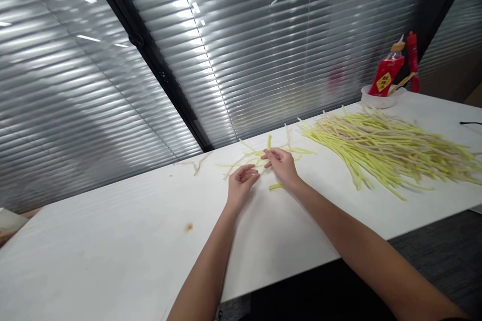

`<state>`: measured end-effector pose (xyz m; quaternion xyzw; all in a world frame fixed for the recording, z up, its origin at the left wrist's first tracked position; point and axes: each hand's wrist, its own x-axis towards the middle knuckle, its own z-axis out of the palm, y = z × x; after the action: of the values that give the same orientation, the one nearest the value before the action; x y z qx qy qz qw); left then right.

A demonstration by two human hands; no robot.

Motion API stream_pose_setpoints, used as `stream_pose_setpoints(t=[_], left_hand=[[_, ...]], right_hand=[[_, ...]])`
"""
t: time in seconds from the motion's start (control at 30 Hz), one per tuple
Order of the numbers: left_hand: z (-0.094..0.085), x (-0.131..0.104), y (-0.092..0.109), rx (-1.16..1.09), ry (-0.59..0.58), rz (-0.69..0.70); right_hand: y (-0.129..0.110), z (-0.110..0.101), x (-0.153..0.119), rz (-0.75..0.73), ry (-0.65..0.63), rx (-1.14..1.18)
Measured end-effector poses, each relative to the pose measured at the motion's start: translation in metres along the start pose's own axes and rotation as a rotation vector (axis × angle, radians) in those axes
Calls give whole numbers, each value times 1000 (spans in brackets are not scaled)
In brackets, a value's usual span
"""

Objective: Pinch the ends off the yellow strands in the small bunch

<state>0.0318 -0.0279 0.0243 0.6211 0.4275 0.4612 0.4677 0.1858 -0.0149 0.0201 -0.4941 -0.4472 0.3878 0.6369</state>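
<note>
Above the white table, my right hand [280, 162] pinches a short yellow fuzzy stem [269, 142] that sticks up from its fingertips. My left hand [242, 183] is just to its left, with thumb and fingers curled close together; what they hold, if anything, is too small to make out. Several yellow and beige stems [306, 151] lie loosely crossed on the table behind both hands. A short yellow piece [276, 186] rests on the table below my right hand.
A large pile of yellow and beige stems [384, 145] covers the table's right part. Behind it, a red-labelled bottle [387, 74] stands in a clear bowl [377, 101], beside a red tube [413, 60]. Beige stems [196, 166] lie left of the hands. Blinds line the back edge.
</note>
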Motion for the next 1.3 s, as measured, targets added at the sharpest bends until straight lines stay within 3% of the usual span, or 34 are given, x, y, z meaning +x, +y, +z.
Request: stream_pose_setpoints(t=[0.17,0.27,0.43,0.57,0.7,0.83,1.0,1.1,1.3], left_hand=[[14,-15,-2,731,-445,403],[22,-22,-2,884,-509,421],[24,-25,-1,779,-422,333],[16,-17,-5,605,-179,162],[10,-5,-13,210,4,-151],[9,2,-16,-208,106,-280],[9,2,-15,-319,164,-282],[8,2,-18,-284,158,-238],[3,-2,-19,234,96,21]], right_hand=[[1,-6,11,254,89,165],[1,-7,11,272,69,144],[2,-4,7,190,34,83],[2,-7,9,93,153,55],[2,-11,13,90,209,91],[7,-6,10,83,107,113],[15,12,-8,39,-146,-73],[16,18,-18,17,-222,-193],[12,16,-20,-213,-245,-375]])
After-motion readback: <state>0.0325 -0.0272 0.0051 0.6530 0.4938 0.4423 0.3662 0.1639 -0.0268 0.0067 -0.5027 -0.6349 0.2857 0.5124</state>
